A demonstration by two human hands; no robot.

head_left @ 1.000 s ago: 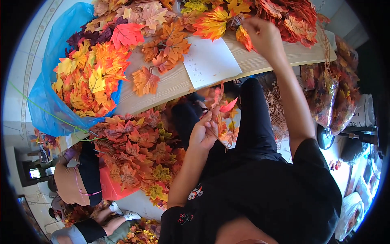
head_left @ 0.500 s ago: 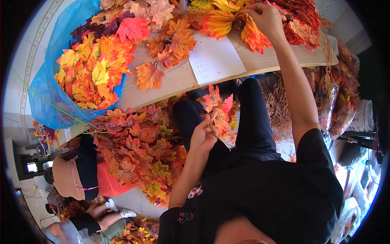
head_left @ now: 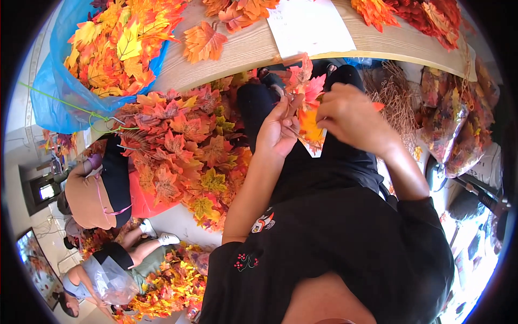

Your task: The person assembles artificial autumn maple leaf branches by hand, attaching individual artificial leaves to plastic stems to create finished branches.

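Above my lap, my left hand [head_left: 279,125] is closed on a spray of artificial maple leaves [head_left: 306,83] in red and pale orange. The spray stands up past its fingertips, and its stems are mostly hidden. Close on its right, my right hand [head_left: 353,116] has its fingers curled together, back of the hand up. A yellow-orange artificial leaf [head_left: 311,127] shows at its fingertips, and an orange tip pokes out on its far side. How the fingers grip this leaf is partly hidden. The two hands are near each other but apart.
Across the front runs a wooden table [head_left: 237,56] with a paper sheet [head_left: 310,27] and loose leaves. A blue bag [head_left: 48,102] of yellow-orange leaves sits at the left. Below it lies a big heap of red leaves [head_left: 175,143]. Bagged leaves [head_left: 450,124] hang right; people work at lower left.
My right hand has come back from the leaf pile on the table to beside my left hand, bringing a yellow-orange leaf. My left hand has risen slightly, still on the spray. The view has shifted.
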